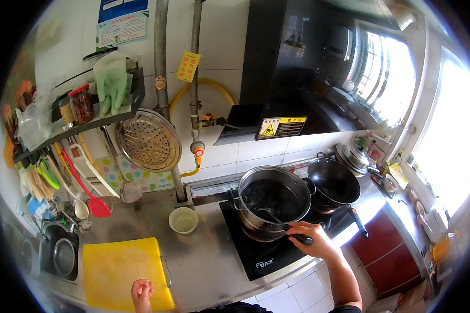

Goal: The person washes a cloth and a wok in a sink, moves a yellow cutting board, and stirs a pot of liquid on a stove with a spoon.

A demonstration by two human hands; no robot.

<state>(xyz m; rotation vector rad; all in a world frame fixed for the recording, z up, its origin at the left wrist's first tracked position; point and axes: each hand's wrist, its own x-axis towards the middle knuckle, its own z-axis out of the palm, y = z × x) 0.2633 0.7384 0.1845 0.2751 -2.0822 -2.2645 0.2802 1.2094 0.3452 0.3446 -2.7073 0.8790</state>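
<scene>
My right hand (311, 238) is closed on the black handle of a metal utensil (278, 221), probably a ladle or spoon. Its lower end dips into dark liquid in a large stainless steel pot (254, 220) on the black gas cooktop (258, 256). Over the lower right part of a yellow cutting board (119, 270) is my left hand (142, 291), its fingers curled, with nothing visible in it. Between the board and the cooktop, a pale green bowl (183, 220) stands on the steel counter.
A black wok (333, 182) sits on the right burner, its handle pointing towards me. The range hood (297, 78) overhangs the back. At left are a sink (47, 258), hanging utensils including a red spatula (99, 206), and a shelf (113, 117) with jars. A steamer plate (149, 141) hangs behind.
</scene>
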